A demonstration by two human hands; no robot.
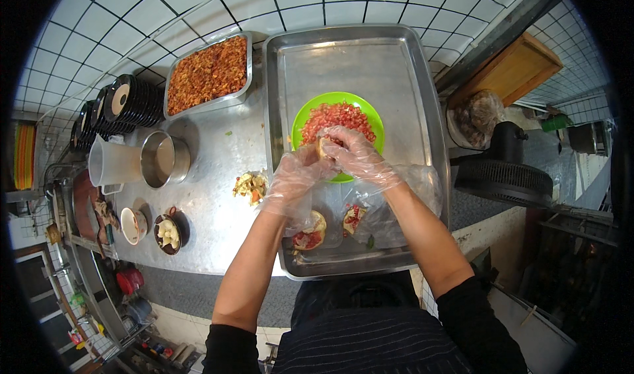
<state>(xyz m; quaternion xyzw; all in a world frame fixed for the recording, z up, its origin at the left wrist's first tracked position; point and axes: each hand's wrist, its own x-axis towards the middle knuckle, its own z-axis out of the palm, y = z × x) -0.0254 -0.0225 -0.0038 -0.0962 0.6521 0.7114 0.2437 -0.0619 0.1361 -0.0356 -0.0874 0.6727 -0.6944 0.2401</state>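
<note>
Both my hands wear clear, loose plastic gloves and meet over the near part of a bright green plate (377, 121). My left hand (298, 170) and my right hand (358, 154) are closed around a pomegranate piece (323, 149), mostly hidden by the fingers. Red pomegranate seeds (338, 117) lie heaped on the plate. The plate rests in a large metal tray (350, 60). Nearer me in the tray, a cut pomegranate chunk (312, 234) lies by my left wrist, and a smaller chunk (354, 219) lies between my forearms.
Clear plastic (417, 199) lies beneath my right forearm. Left of the tray are peel scraps (249, 187), a metal pot (160, 159), a translucent pitcher (109, 162), two small bowls and a pan of reddish-brown chopped food (208, 76). A black fan (503, 176) stands right.
</note>
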